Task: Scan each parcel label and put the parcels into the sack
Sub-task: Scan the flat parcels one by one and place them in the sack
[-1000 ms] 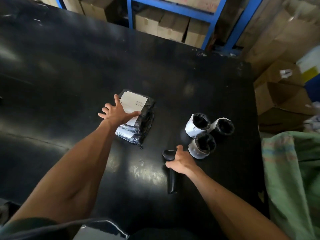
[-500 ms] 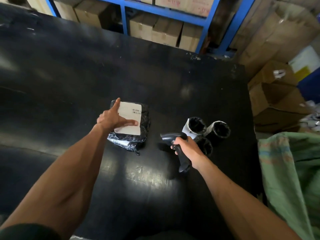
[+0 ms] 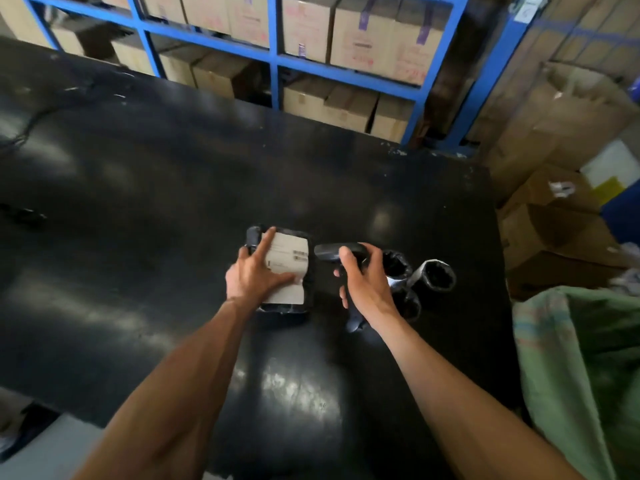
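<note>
Left hand point(image 3: 254, 273) presses the flat parcel point(image 3: 284, 268) near the table's point(image 3: 138, 202) right edge; right hand point(image 3: 367, 282) grips the scanner point(image 3: 332, 252). Three rolled parcels point(image 3: 434, 275) remain unsacked.

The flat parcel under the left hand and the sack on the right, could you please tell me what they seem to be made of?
Flat parcel: apparently thin glossy black plastic film, wrinkled and glinting at its edges, with a matte white paper label. Sack: probably woven plastic fabric, dull green with faint stripes, lying in soft folds.
</note>
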A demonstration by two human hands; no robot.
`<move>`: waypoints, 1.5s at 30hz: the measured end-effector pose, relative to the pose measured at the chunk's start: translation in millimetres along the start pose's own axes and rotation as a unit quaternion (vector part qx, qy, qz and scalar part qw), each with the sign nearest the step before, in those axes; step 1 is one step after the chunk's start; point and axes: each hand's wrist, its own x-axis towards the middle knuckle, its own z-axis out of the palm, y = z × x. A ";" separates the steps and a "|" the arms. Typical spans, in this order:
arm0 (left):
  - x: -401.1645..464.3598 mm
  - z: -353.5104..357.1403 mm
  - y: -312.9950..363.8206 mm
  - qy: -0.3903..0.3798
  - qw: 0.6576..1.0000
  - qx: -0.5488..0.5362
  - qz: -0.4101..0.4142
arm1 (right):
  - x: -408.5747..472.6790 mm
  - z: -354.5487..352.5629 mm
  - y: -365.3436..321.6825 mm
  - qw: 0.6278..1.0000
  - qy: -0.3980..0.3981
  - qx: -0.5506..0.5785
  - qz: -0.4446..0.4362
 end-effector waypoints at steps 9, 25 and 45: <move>-37.6 2.8 0.4 0.020 0.999 -0.037 -0.002 | -33.2 -5.6 3.3 0.994 0.021 -0.101 -0.038; -64.1 -23.8 -22.3 0.094 0.984 -0.118 -0.091 | -49.3 2.0 10.9 1.000 0.022 0.012 0.004; -129.6 -39.1 -71.6 0.148 0.965 -0.182 -0.115 | -46.2 53.4 93.9 0.953 0.040 -0.270 0.134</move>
